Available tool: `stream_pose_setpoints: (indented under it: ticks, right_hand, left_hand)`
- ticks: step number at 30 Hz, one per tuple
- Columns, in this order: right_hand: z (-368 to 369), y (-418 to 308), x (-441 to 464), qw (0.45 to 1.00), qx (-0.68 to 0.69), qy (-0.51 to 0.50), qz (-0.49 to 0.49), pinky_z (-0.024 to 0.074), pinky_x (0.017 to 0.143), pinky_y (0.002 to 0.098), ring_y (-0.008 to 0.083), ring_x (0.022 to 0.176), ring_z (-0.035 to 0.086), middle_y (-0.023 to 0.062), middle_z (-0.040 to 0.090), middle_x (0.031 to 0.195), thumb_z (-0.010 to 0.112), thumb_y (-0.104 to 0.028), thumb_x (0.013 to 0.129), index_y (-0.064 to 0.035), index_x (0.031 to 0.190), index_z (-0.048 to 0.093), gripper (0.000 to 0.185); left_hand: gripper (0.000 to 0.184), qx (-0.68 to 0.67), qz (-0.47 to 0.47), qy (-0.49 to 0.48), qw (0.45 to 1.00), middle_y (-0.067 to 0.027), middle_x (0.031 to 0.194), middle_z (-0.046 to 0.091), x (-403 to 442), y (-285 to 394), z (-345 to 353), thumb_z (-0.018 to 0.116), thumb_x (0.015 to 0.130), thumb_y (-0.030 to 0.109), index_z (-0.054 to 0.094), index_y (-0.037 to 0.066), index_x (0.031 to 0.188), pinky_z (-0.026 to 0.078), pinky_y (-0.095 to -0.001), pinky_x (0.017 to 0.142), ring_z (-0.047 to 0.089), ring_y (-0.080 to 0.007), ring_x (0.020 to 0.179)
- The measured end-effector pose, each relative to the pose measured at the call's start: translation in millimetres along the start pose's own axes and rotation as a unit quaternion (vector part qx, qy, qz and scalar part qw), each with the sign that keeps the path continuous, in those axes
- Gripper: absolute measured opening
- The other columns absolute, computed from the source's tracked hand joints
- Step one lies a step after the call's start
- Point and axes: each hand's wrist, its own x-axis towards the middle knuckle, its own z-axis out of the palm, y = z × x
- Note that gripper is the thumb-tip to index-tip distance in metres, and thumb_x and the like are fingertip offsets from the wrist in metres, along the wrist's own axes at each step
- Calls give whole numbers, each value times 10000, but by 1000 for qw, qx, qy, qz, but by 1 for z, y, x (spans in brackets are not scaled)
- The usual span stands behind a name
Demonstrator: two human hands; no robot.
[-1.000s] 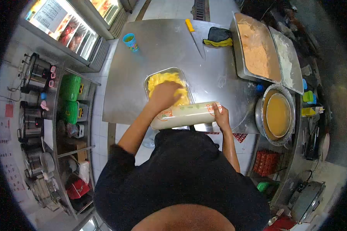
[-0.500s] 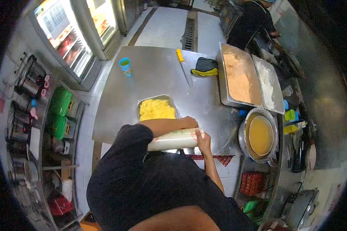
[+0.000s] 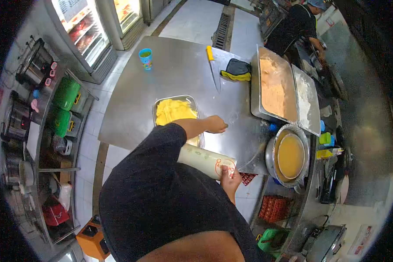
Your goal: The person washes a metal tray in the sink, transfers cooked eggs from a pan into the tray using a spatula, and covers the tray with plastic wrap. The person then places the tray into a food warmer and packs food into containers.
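My right hand (image 3: 229,178) grips the near right end of a pale cylindrical container (image 3: 206,161) with red lettering, which lies tilted at the table's front edge against my body. Above the steel table (image 3: 131,96), my left hand (image 3: 215,125) is stretched across to the right of a metal tray (image 3: 197,109) of yellow food (image 3: 174,111). Its fingers are curled together, and whatever they may hold is too small to make out. My left forearm passes over the tray's near right part.
A knife (image 3: 214,70), a dark cloth (image 3: 238,67) and a blue cup (image 3: 146,60) lie or stand farther back. On the right are an orange-powder tray (image 3: 273,87), a white-powder tray (image 3: 305,98) and a bowl of yellow liquid (image 3: 291,156). A co-worker (image 3: 292,28) stands back right.
My left hand has moved from the yellow food, past the container's top, out over the table to the right. The container now slants down to the right. The view has shifted, showing the co-worker.
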Motion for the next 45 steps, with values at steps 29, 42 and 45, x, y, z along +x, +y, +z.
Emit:
stream_pose_setpoints:
  ticks: [29,42,45]
  right_hand:
    - [-131,-127,-2,887,-219,134,-384,407,507,322,254,551,569,139,579,631,566,-315,884,16,660,597,401]
    - [-102,-40,126,705,-534,61,-462,392,497,383,253,480,458,71,439,516,786,-287,688,-116,548,441,410]
    - [-102,-40,135,725,-538,63,-424,362,500,410,291,516,465,115,450,539,716,-207,767,-77,568,468,343]
  left_hand:
    - [530,-48,-98,211,971,-140,1394,402,-185,23,-65,504,878,465,507,118,1279,173,-497,1109,256,-380,1341]
    - [406,0,-410,437,800,-165,1316,468,-264,24,-46,568,867,358,570,78,1160,278,-492,1048,386,-393,1247]
    - [444,-19,-394,423,816,-173,1282,506,-245,-43,-62,518,884,421,579,87,1169,312,-467,1031,442,-364,1209]
